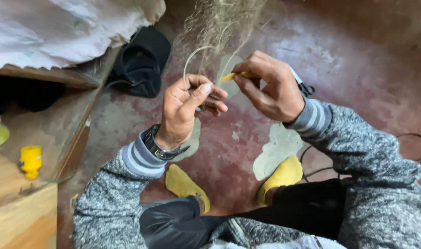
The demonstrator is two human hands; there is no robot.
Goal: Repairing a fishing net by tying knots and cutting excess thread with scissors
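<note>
Nearest, grey marled sleeves and two yellow socks rest on the worn red floor. Above them the left hand pinches a loop of pale fibre strand, fingers curled shut on it. The right hand grips a small yellow tool — its tip near the loop. Farther off hangs the netting, and the work looks like mid-knot, calling for a steady pass of the tool.

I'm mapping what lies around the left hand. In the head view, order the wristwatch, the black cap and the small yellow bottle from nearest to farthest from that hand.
From the left hand:
1. Wristwatch, strapped on that hand's own wrist, just below it.
2. Black cap, on the floor up and to the left.
3. Small yellow bottle, far left on the wooden surface.
</note>
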